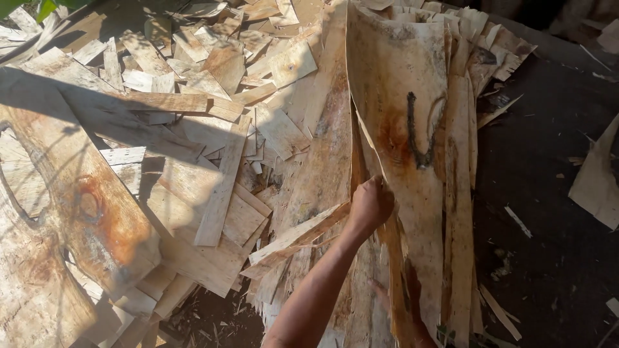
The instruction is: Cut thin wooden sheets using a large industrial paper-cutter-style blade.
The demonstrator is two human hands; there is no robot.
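Note:
A tall, thin sheet of pale wood veneer with a dark hook-shaped mark and an orange stain stands tilted on a stack of similar long strips. My left hand is closed on the sheet's left edge at mid-height, the arm reaching up from the bottom of the view. At the sheet's lower end, my right hand is in shadow and partly hidden. Its fingers lie against the veneer and appear to grip it.
A loose heap of veneer offcuts covers the left and middle. A large curled sheet with a knot lies at the far left. Dark ground with a few scraps, including a pale piece, is on the right.

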